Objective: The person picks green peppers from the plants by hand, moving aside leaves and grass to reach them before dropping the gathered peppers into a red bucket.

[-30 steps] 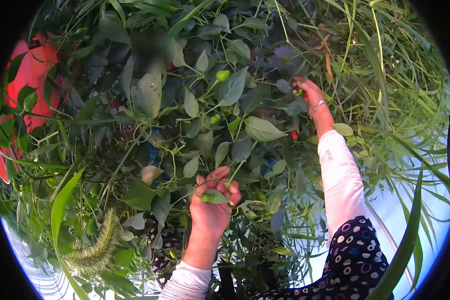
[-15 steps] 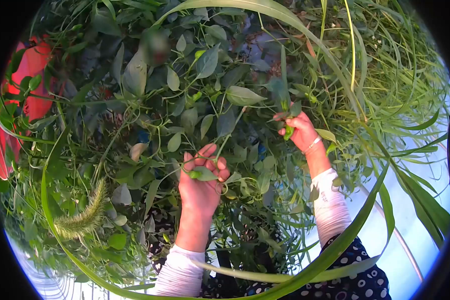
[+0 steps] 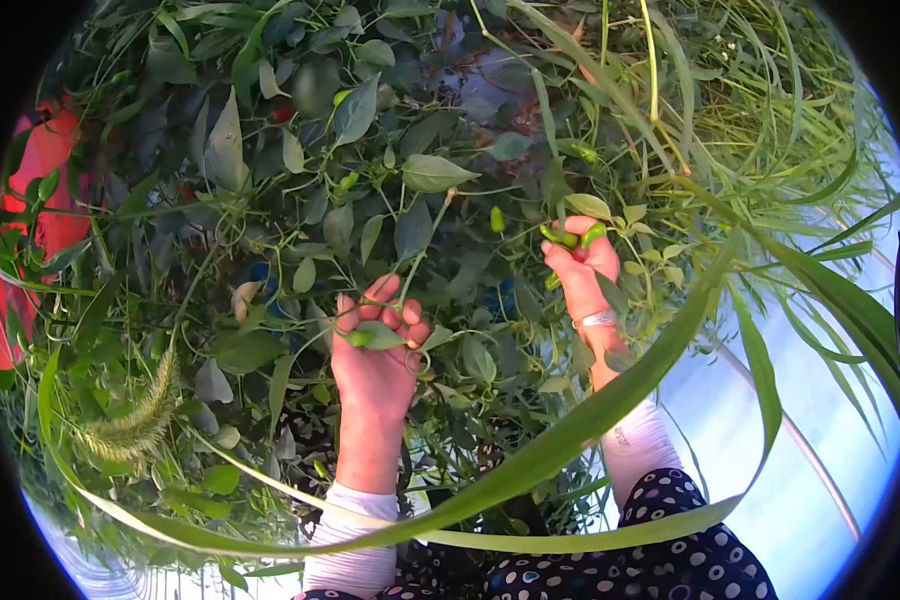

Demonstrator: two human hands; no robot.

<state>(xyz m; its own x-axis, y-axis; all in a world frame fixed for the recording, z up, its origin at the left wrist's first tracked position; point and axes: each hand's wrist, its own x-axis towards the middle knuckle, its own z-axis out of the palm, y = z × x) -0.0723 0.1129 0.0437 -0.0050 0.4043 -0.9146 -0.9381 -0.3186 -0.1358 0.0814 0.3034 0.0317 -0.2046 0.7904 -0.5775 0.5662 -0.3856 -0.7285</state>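
Note:
My left hand [image 3: 375,375] is palm up among the pepper plants, its fingers curled loosely. A small green pepper [image 3: 358,338] lies between its thumb and fingers, beside a green leaf [image 3: 382,336] that crosses the palm. Farther right, my right hand [image 3: 587,275] is closed around green peppers [image 3: 594,234], which poke out at the fingertips and below the thumb. Leaves partly cover its fingers. Another green pepper [image 3: 497,219] hangs just left of that hand.
A long grass blade [image 3: 530,465] arches in front of both forearms. A bristly seed head [image 3: 135,425] stands at lower left, with a red cloth or bag [image 3: 45,190] at far left. Dense grass [image 3: 770,120] fills the upper right. Pale sheeting [image 3: 770,450] lies at right.
The view has shifted, so the plants sit farther left. My right hand has turned, showing more of the peppers at its fingertips. My left hand keeps its curl. The grass blade now crosses the forearms.

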